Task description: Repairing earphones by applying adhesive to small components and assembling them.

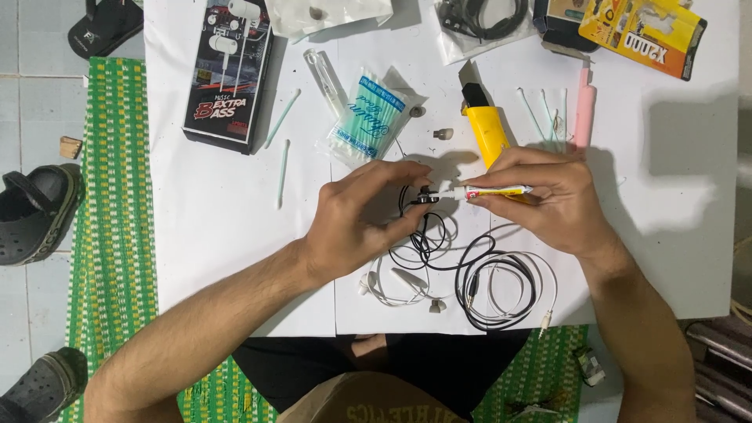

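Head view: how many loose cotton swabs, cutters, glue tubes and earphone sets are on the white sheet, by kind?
Loose cotton swabs: 5, two left of the swab pack, three by the pink stick
Yellow utility knife: 1
Glue tube, in the right hand: 1
Earphone sets: 2, black, white
Total: 9

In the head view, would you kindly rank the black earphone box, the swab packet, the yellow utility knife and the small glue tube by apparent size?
1. black earphone box
2. swab packet
3. yellow utility knife, partly hidden by the right hand, so unsure against the packet
4. small glue tube
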